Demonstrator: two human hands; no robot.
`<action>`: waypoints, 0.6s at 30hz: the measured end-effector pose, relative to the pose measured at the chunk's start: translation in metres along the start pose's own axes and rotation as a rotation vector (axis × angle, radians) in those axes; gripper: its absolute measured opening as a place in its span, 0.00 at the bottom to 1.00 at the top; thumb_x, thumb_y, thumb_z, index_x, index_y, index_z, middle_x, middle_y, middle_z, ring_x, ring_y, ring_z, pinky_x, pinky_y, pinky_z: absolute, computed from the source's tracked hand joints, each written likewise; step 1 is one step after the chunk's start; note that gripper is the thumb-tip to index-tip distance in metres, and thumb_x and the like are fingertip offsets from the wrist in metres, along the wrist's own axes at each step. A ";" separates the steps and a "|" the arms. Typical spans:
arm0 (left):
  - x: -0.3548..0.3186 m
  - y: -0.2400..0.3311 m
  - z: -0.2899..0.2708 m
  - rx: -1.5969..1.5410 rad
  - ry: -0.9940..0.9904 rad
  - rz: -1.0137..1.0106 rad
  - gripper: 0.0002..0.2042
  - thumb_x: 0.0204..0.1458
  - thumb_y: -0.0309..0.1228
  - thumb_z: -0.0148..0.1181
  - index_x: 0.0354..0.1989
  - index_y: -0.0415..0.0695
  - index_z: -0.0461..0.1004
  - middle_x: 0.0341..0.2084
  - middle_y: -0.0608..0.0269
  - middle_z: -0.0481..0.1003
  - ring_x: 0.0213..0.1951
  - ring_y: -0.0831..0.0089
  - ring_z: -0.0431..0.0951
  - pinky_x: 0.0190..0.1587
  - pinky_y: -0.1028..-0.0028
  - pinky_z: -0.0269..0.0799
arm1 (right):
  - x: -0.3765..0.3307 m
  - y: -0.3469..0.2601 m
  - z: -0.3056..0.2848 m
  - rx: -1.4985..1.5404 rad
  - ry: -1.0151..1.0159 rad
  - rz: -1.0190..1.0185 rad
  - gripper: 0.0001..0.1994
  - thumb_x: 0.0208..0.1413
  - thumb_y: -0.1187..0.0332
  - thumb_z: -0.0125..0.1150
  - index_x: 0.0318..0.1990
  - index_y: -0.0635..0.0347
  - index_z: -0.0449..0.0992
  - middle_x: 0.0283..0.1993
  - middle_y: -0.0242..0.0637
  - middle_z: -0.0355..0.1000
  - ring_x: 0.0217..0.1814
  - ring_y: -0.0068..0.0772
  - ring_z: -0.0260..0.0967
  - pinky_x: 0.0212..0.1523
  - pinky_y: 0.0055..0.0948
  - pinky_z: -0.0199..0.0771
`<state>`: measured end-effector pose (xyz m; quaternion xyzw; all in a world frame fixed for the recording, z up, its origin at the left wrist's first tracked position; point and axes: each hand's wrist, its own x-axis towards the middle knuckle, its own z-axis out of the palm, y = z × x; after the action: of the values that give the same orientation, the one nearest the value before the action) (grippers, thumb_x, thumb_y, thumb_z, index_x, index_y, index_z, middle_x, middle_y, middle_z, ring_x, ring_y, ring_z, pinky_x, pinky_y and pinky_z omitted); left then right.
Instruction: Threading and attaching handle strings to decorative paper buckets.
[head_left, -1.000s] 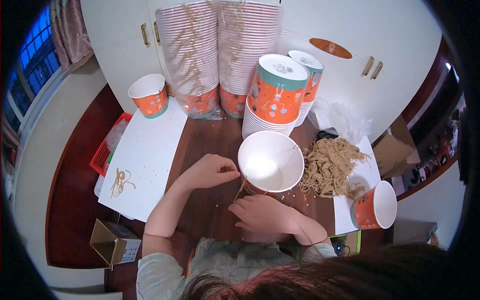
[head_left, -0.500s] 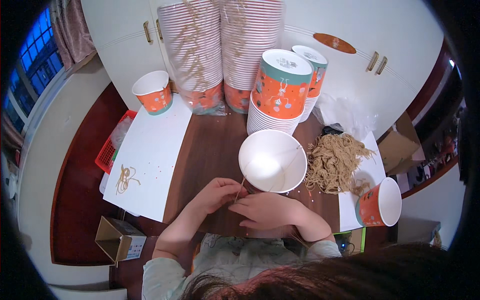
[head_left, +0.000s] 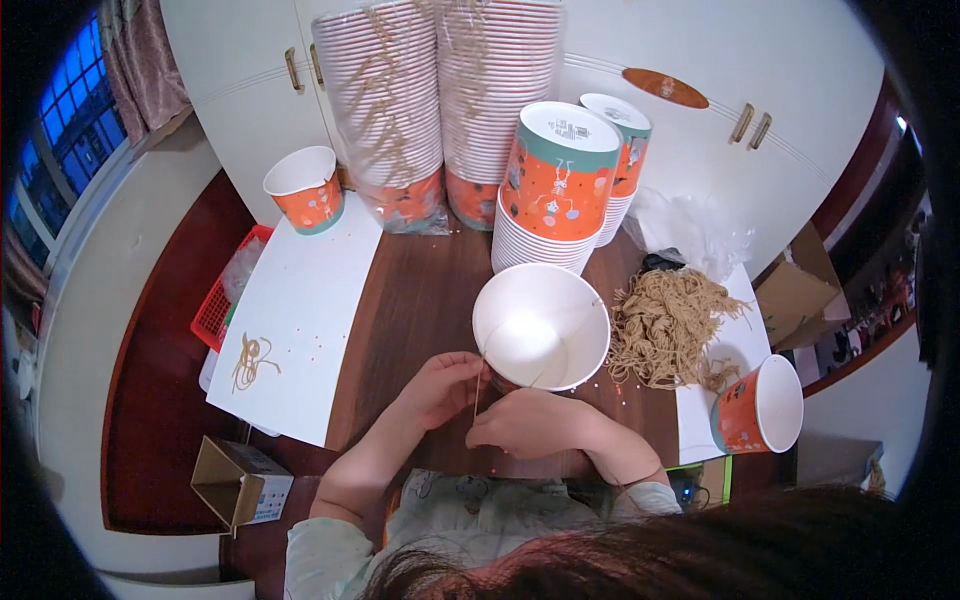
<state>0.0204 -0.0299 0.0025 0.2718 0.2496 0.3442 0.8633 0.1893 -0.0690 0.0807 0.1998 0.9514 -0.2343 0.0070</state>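
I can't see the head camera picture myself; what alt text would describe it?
Seen from above, a person's left hand and right hand pinch a thin tan string beside an open white paper bucket on a dark wooden table. A heap of tan strings lies to its right, and tall stacks of orange-and-white buckets stand behind.

Light: soft and even, bright in the middle | Window (head_left: 60, 150): glows blue at the left edge | Shadows: faint, under the white bowl (head_left: 541, 326) | Glare: none strong, cupboard doors (head_left: 700, 60) look pale | Edges: dark round rim, straight lines bend | Blur: hair (head_left: 640, 560) at the bottom is fuzzy
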 end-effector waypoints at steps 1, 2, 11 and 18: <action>-0.001 0.001 0.000 -0.001 0.006 0.006 0.04 0.50 0.27 0.53 0.31 0.43 0.71 0.27 0.66 0.73 0.31 0.76 0.73 0.36 0.76 0.67 | 0.001 0.002 0.002 0.000 -0.003 -0.008 0.10 0.37 0.76 0.50 0.32 0.59 0.73 0.28 0.41 0.71 0.34 0.43 0.70 0.34 0.38 0.68; 0.000 0.002 0.003 0.014 0.013 0.013 0.04 0.50 0.28 0.53 0.32 0.43 0.71 0.27 0.66 0.73 0.31 0.77 0.72 0.36 0.76 0.67 | -0.001 0.002 0.002 0.011 -0.014 -0.025 0.11 0.37 0.76 0.50 0.32 0.58 0.73 0.28 0.40 0.71 0.34 0.43 0.70 0.34 0.38 0.68; 0.005 0.017 0.008 0.141 -0.044 0.016 0.04 0.50 0.30 0.54 0.29 0.44 0.71 0.26 0.68 0.73 0.29 0.79 0.71 0.35 0.78 0.66 | -0.004 0.005 -0.005 0.032 -0.081 -0.089 0.12 0.37 0.74 0.50 0.33 0.54 0.74 0.30 0.37 0.72 0.34 0.41 0.70 0.33 0.37 0.69; 0.018 0.032 0.007 0.413 0.131 0.088 0.06 0.50 0.34 0.54 0.25 0.46 0.69 0.19 0.71 0.70 0.23 0.83 0.68 0.26 0.83 0.64 | -0.005 0.000 -0.008 0.093 -0.099 -0.068 0.12 0.41 0.74 0.48 0.35 0.55 0.73 0.32 0.36 0.73 0.35 0.40 0.70 0.34 0.36 0.69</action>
<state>0.0218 0.0010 0.0233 0.4306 0.3583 0.3400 0.7553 0.1951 -0.0671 0.0883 0.1555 0.9442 -0.2880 0.0367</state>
